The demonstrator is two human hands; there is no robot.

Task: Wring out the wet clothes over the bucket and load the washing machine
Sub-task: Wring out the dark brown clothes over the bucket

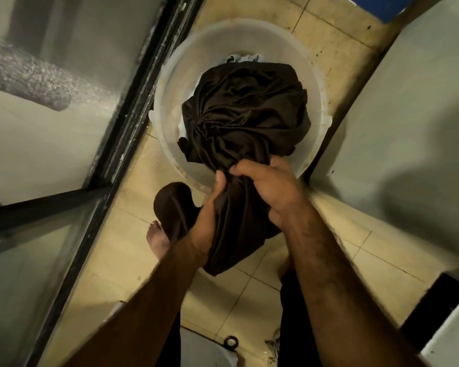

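A large dark brown cloth fills the white plastic bucket on the tiled floor, and its gathered end rises toward me. My left hand grips that bunched end from the left. My right hand grips it from the right, fingers curled over the folds. A tail of the cloth hangs below my hands. A pale blue garment shows at the bucket's far side, under the brown cloth. A white appliance corner at the lower right may be the washing machine.
A glass door with a dark metal frame runs along the left. A pale wall closes in on the right. My bare foot stands on the beige tiles. A small black ring lies on the floor near the bottom.
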